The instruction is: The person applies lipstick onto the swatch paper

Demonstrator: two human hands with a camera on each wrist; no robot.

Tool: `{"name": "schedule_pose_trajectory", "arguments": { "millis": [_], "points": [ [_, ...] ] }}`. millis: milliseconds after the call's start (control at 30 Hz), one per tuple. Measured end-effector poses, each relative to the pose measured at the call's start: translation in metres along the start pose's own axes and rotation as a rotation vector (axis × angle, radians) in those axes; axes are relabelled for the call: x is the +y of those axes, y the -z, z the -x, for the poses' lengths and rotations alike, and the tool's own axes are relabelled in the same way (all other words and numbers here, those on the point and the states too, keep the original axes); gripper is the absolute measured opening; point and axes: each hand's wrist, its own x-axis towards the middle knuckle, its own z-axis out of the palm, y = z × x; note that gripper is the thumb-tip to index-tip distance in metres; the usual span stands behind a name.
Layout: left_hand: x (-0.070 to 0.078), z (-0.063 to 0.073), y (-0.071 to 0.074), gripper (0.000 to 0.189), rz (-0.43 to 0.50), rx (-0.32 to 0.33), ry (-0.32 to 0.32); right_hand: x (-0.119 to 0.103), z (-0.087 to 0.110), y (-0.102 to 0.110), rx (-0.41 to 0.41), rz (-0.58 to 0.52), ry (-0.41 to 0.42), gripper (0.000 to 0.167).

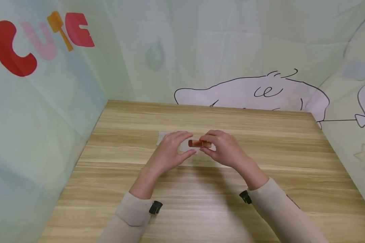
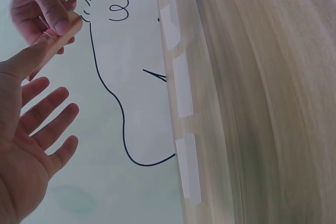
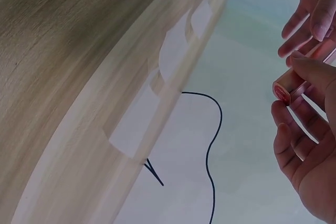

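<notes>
A shiny copper-coloured lipstick tube [image 1: 196, 143] lies sideways in the air between the two hands, a thin seam ring around it. My right hand [image 1: 226, 148] pinches its right part between thumb and fingers. Around the tube's left end, my left hand [image 1: 169, 150] is spread, thumb and fingers apart, with a gap to the tube in the head view. The right wrist view shows a red label on one end of the lipstick [image 3: 283, 92]. In the left wrist view, the left thumb covers part of the tube, and the left hand's other fingers are extended.
Pale flat strips of paper [image 1: 162, 137] lie on the wood-grain table [image 1: 182, 209] beneath and beyond the hands. A printed cloth backdrop [image 1: 152, 30] rises along the back and left edges. Small black clips [image 1: 155, 207] are attached at both sleeve cuffs.
</notes>
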Motion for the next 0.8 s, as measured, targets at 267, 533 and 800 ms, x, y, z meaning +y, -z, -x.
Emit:
{"name": "schedule_pose_trajectory", "arguments": {
  "millis": [267, 533, 800],
  "points": [
    [0.0, 0.002, 0.002, 0.048, -0.009, 0.021, -0.016, -0.003, -0.003, -0.001, -0.018, 0.033, 0.004, 0.021],
    [0.0, 0.002, 0.002, 0.044, -0.036, 0.026, -0.03, -0.006, -0.006, -0.001, -0.071, 0.072, 0.012, 0.02],
    [0.0, 0.003, 0.002, 0.04, -0.065, 0.027, -0.043, -0.011, -0.007, -0.001, -0.083, 0.088, 0.04, 0.017]
  ]
}}
